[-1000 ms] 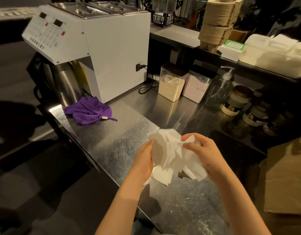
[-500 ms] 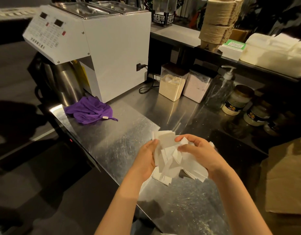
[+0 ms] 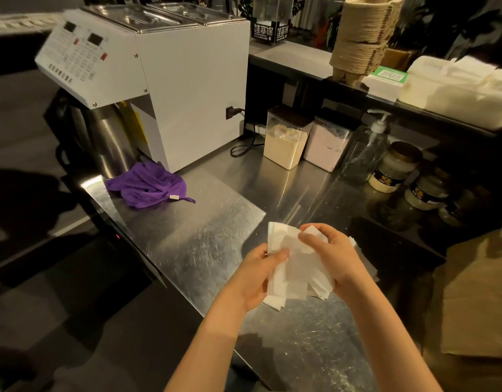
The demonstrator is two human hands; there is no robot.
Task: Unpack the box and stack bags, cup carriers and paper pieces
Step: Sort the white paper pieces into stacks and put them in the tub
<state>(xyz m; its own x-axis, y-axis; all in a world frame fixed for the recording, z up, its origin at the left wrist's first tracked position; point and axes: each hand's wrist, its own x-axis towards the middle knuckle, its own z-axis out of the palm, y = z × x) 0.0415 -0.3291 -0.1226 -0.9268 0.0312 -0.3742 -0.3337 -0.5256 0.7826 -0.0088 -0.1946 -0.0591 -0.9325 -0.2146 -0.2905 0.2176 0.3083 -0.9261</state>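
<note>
- Two hands held a bundle of white paper pieces [image 3: 293, 267] just above the steel counter [image 3: 187, 236].
- Left hand [image 3: 258, 274] gripped its left edge, thumb on top.
- Right hand [image 3: 333, 260] curled over its right side, fingers pinching the upper sheets.
- Stacked cup carriers [image 3: 360, 38] stood on the back shelf.

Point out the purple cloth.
In the head view, the purple cloth lies at the left end of the steel counter, just in front of the white machine.
</note>
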